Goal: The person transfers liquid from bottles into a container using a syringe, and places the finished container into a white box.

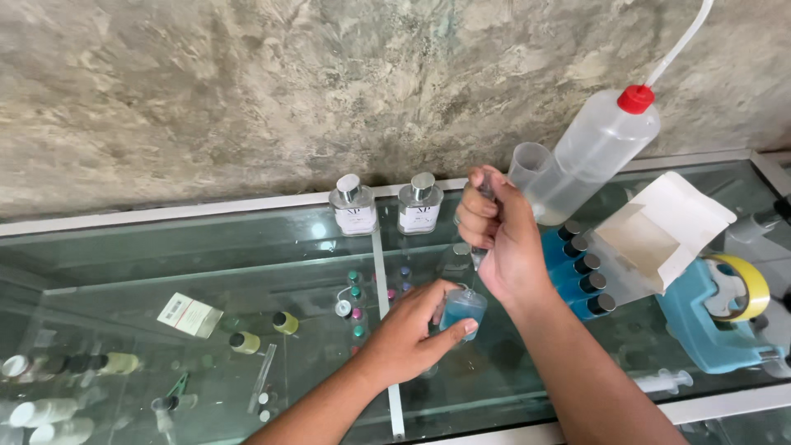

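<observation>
My left hand (412, 330) grips a small glass bottle of blue liquid (463, 306) standing on the glass counter top (247, 247). My right hand (498, 235) is closed just above the bottle's neck, fingers curled round a small clear tool whose tip points down at the opening; most of the tool is hidden in the fist. Right of my right hand stands a row of several blue bottles with dark caps (587, 280).
Two clear square bottles with silver caps (353, 204) (419, 203) stand by the rough wall. A squeeze wash bottle with red cap (595, 148), a plastic beaker (527, 165), an open white carton (663, 227), a blue tape dispenser (717, 309) and a syringe (663, 381) lie right. Small vials sit under the glass.
</observation>
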